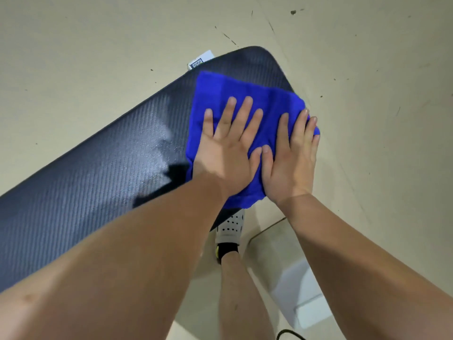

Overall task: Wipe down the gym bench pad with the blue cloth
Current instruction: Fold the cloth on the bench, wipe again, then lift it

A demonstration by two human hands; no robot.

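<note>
Black gym bench pad (93, 173), ribbed in texture, running from the near left to the far right over a beige floor (73, 57); a pale, sheen-like patch (159, 153) lies on the pad just left of the cloth. White label (199, 60) projecting past the pad's far edge. Blue cloth (259, 104), spread flat on the far right end of the pad, its right corner overhanging the edge. Left hand (230, 158), palm down on the cloth, fingers extended and fanned apart. Right hand (291, 163), palm down on the cloth's right portion, fingers straight and close together, thumb touching the left thumb. Below the cloth, a perforated white shoe (231, 229) over a black sock (226, 250), standing on the floor.
</note>
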